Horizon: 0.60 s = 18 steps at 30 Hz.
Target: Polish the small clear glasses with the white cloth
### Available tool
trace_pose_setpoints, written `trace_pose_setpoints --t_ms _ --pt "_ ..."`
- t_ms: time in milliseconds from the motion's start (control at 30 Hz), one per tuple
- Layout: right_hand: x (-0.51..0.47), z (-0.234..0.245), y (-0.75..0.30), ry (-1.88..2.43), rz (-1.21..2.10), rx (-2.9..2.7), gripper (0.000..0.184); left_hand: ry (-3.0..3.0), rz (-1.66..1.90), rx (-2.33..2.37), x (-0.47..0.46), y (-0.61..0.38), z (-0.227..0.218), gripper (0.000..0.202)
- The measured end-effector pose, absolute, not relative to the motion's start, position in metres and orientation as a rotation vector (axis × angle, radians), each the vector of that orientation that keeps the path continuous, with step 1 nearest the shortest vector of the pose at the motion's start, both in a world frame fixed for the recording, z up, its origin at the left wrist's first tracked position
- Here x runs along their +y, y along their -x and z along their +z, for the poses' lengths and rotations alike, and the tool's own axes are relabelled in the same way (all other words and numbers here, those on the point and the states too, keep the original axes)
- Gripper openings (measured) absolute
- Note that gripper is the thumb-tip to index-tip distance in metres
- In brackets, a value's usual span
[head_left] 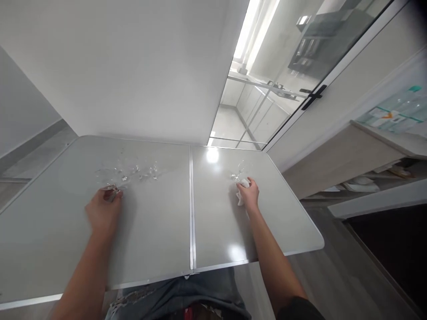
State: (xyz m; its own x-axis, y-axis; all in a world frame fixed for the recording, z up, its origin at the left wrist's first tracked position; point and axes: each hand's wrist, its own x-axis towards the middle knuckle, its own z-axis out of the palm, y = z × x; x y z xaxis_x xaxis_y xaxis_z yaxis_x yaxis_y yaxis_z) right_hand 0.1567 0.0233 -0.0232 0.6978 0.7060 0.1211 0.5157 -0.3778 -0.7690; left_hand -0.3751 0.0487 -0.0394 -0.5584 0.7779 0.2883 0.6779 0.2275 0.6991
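On the left half of the table, my left hand (104,208) has its fingers curled round a clear glass (112,188) near the front of a cluster. Several more clear glasses (140,172) stand close together just beyond it; their outlines are faint, so the exact shape is hard to make out. On the right half, my right hand (249,194) pinches a crumpled white cloth or tissue (239,198). Just past those fingers is another clear glass (235,177), apart from the cluster; whether the hand touches it I cannot tell.
The light grey table (160,231) has a metal seam (191,209) down its middle and a metal edge. A white wall (133,71) rises behind it. Right of that are a glass door (253,106) with a black handle (313,97) and a shelf holding plastic bottles (396,111).
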Motion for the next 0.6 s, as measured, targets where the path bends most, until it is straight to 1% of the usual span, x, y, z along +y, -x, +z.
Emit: trace_pose_setpoints --t_ms 67,167,233,300,400,533,600 --pt "0.041 -0.022 -0.165 2.056 0.3 -0.973 0.076 -1.366 1.208 2.439 0.045 0.374 -0.038 0.037" --pt "0.057 -0.023 -0.168 2.026 0.321 -1.039 0.06 -1.327 1.179 2.566 0.037 0.372 -0.033 0.052" --pt "0.061 -0.025 -0.168 2.036 0.293 -1.053 0.052 -1.347 1.2 2.584 0.031 0.371 -0.029 0.058" --pt "0.065 -0.029 -0.17 2.075 0.28 -1.043 0.047 -1.368 1.195 2.565 0.026 0.37 -0.025 0.057" --pt "0.068 -0.035 -0.174 2.129 0.228 -1.038 0.046 -1.431 1.223 2.496 0.018 0.369 -0.02 0.048" --pt "0.063 -0.031 -0.163 2.055 0.127 -1.047 0.038 -1.571 1.319 2.378 0.006 0.361 -0.016 0.054" --pt "0.055 -0.024 -0.139 1.978 0.093 -1.074 0.04 -1.743 1.271 2.227 0.001 0.354 -0.016 0.054"
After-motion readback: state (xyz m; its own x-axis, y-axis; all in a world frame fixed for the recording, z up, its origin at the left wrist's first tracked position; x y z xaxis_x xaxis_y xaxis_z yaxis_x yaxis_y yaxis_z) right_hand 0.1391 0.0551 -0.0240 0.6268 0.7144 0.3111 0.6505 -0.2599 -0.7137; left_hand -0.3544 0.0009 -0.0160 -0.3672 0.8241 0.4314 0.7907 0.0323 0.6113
